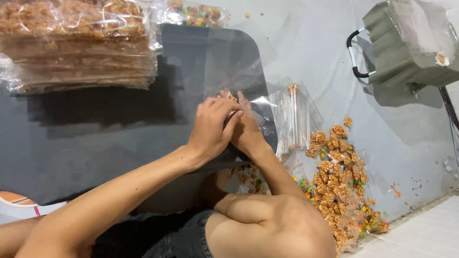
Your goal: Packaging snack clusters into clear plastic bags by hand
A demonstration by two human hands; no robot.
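Head view, looking down. Left hand (210,128) and right hand (246,130) meet at frame centre over the dark mat (95,138), fingers curled and pressed together around a small clear plastic bag (248,102). The bag sits between and just above the fingertips; a bit of brown crunchy snack (230,95) shows at its top edge, touching the left fingers. Both hands closed on the bag, left hand overlapping the right from the near side. Just right of the hands, a bundle of empty clear bags (292,119) stands upright against the grey floor (325,57). Further right and nearer, a loose pile of brown snack pieces mixed with coloured candies (339,181) lies on plastic film, apart from the hands. Upper left: a stack of filled, sealed snack packets (76,43) rests on the mat, well apart from the hands. Upper right: a grey-green device with a black handle (406,48), partly covered by plastic.
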